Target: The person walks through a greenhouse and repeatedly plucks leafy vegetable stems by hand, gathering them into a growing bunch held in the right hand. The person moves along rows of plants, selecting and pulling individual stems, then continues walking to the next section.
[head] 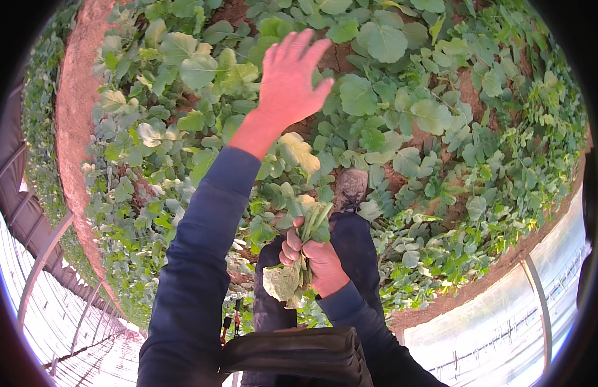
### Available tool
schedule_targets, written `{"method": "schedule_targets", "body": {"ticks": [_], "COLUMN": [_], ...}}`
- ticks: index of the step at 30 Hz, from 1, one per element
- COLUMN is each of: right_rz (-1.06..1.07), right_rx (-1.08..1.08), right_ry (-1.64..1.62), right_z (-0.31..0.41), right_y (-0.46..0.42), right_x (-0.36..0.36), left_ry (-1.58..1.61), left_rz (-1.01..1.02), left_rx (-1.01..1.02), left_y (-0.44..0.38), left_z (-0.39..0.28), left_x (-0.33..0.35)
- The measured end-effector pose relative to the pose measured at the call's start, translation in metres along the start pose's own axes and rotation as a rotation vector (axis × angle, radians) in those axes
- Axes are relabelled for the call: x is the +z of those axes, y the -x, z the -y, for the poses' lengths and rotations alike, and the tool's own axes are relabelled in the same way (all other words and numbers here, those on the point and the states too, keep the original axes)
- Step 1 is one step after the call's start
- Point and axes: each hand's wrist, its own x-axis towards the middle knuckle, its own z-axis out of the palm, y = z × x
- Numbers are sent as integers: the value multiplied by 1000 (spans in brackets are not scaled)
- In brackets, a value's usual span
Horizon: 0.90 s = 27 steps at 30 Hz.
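Note:
My left hand (294,80) reaches forward over the leafy plants (383,41), back of the hand up, fingers apart, holding nothing. Whether its fingertips touch any leaf is unclear. Close to my knees, my right hand (316,259) is closed around a small bunch of picked leaves (316,225). Their green stalks stick out above the fist, and pale, yellowish leaves (281,283) hang below it. A large yellowing leaf (299,152) stands among the plants just below my left wrist.
Broad-leaved green plants surround my legs, with reddish soil between them. My shoe (352,186) is among the leaves. A bare dirt path (76,106) runs along the left. Curved greenhouse frame bars (42,261) rise at both sides. A dark bag (291,350) is at my waist.

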Motion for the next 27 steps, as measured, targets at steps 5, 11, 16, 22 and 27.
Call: {"method": "schedule_targets", "body": {"ticks": [5, 11, 16, 22, 27], "right_rz": [11, -19, -122, -76, -141], "right_rx": [-25, -20, -15, -46, -21], "right_ry": [10, 31, -67, -74, -14], "right_z": [9, 21, 26, 37, 56], "right_y": [3, 7, 7, 4, 9], "right_x": [2, 3, 11, 25, 37], "left_ry": [75, 151, 183, 155, 141], "left_rz": [706, 854, 834, 795, 747], "left_rx": [-58, 97, 55, 72, 10], "left_y": [-2, 56, 65, 60, 52], "left_z": [-67, -104, -107, -112, -100], "left_x": [40, 66, 77, 74, 63]}}
